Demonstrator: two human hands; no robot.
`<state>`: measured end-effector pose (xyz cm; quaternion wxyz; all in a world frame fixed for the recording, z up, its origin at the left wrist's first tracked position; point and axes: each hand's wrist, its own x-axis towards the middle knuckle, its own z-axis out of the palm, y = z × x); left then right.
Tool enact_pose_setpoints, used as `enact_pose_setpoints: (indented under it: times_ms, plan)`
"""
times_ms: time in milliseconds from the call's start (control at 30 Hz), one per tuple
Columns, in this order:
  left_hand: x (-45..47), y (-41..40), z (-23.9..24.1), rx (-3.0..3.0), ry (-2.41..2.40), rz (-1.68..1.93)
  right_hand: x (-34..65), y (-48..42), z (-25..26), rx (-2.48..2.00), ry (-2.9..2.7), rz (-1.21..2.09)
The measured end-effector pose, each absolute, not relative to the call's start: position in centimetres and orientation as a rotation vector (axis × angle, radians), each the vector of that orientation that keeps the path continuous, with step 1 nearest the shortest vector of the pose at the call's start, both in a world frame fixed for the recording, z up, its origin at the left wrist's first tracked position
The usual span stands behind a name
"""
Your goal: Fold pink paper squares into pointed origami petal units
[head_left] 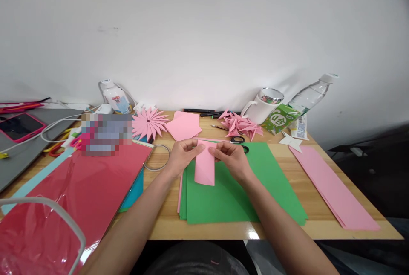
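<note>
I note the left hand (182, 157) and right hand (234, 160) pinching the pink paper (204, 168) near its top; uneven pull could, I judge, wrinkle it

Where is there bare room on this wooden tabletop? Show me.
Best patch: the wooden tabletop between the stacked green paper sheets and the long pink paper strips. A narrower gap lies between the left forearm and the green stack. It is crowded along the back, from the pink pointed paper flower to the white mug and green carton.
</note>
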<state>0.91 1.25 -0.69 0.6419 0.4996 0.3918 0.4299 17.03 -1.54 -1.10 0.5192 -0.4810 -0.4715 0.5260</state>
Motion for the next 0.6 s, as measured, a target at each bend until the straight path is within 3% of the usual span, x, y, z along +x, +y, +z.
enact_pose_setpoints:
  times_ms: [600]
  plan:
    - [1.19,0.89,-0.97,1.004,0.857,0.727,17.1,-1.34,-0.86,-1.233,-0.971,1.206]
